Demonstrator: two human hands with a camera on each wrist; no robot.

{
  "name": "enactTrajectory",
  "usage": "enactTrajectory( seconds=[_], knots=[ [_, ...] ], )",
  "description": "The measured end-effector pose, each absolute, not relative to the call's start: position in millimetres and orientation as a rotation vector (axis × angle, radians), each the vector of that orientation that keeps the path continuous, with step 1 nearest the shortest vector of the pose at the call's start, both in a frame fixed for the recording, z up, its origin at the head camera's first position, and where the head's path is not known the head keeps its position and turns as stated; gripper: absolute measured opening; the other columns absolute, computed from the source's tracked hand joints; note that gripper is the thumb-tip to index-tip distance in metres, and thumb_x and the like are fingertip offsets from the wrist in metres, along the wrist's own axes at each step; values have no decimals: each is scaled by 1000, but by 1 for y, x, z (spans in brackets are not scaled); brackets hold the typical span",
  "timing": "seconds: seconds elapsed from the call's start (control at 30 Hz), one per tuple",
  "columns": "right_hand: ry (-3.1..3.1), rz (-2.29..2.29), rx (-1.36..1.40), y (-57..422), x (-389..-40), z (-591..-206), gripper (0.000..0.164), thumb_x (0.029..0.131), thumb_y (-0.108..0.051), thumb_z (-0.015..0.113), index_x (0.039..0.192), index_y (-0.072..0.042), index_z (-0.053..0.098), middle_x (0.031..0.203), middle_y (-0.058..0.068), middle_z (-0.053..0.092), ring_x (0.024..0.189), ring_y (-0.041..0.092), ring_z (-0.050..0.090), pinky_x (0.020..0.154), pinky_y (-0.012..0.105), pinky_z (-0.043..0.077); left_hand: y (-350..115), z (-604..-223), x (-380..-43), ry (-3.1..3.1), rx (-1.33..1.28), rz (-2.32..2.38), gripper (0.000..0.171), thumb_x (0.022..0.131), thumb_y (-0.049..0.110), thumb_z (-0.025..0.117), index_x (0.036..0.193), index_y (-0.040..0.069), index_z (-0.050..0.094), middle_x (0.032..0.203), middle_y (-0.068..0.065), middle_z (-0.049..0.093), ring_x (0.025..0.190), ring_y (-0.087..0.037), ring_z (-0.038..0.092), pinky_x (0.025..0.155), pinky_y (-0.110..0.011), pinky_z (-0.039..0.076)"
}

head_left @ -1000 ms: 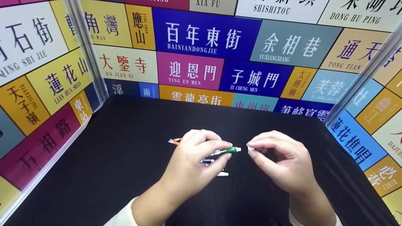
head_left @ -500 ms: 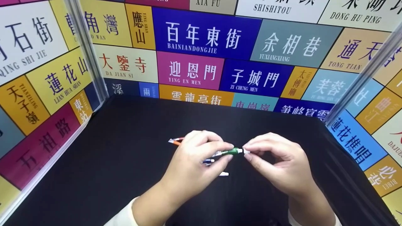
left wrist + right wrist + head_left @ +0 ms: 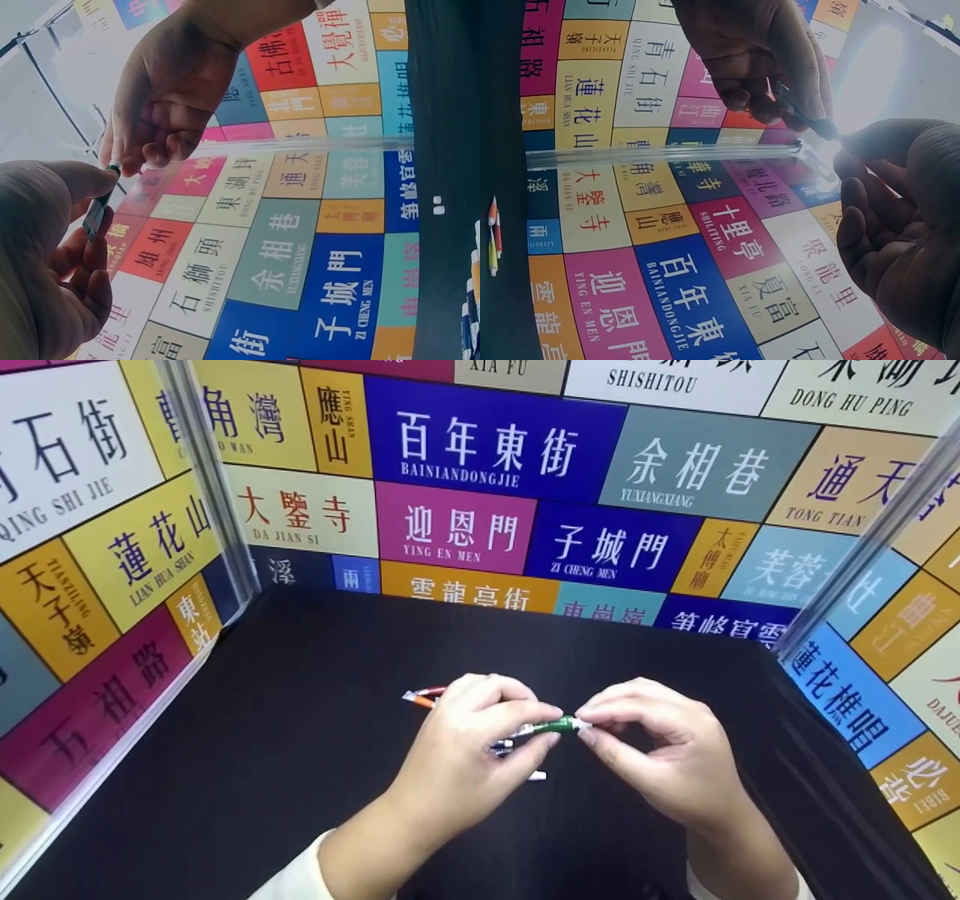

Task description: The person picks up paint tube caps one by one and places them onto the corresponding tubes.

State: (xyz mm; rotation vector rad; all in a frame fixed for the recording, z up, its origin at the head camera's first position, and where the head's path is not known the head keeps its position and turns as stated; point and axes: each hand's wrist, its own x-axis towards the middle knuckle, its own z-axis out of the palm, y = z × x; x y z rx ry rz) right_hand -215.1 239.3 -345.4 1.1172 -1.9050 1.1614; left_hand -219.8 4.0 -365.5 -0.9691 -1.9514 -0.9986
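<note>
From here I see the left hand [image 3: 480, 742] pinching a green pen [image 3: 556, 725] above the black-covered bench [image 3: 315, 660], the right hand [image 3: 667, 750] pinching the white piece [image 3: 583, 724] at its end; an orange pen [image 3: 418, 700] lies beyond.

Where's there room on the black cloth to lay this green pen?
Left of the pens, out to the left wall, the black cloth looks bare; so does the strip between the left hand and back wall. Crowded: under that hand, where pens lie partly hidden.

black-covered table [image 3: 187, 750], walls [image 3: 491, 442] in colourful Chinese-lettered blocks, translucent corner strips [image 3: 211, 487], bright white light [image 3: 874, 71]
</note>
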Motion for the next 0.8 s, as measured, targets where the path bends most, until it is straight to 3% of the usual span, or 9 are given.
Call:
enactTrajectory(
  seconds=[0.4,0.8],
  knots=[
    [-1969,1093,1059,242,-218,-347,38,71,18,86,99,-9,84,91,7,79,80,10,69,73,18,56,4,-368,-221,-1949,-983,-977,21,92,27,87,113,24,84,106,7,76,102,-14,67,91,-30,53],
    [-2094,1038,965,247,-221,-350,30,85,9,80,85,-21,83,84,-2,78,77,6,71,73,16,56,8,-368,-220,-1954,-1001,-990,18,94,28,85,111,22,84,106,7,77,102,-14,67,91,-30,53]
  ],
)
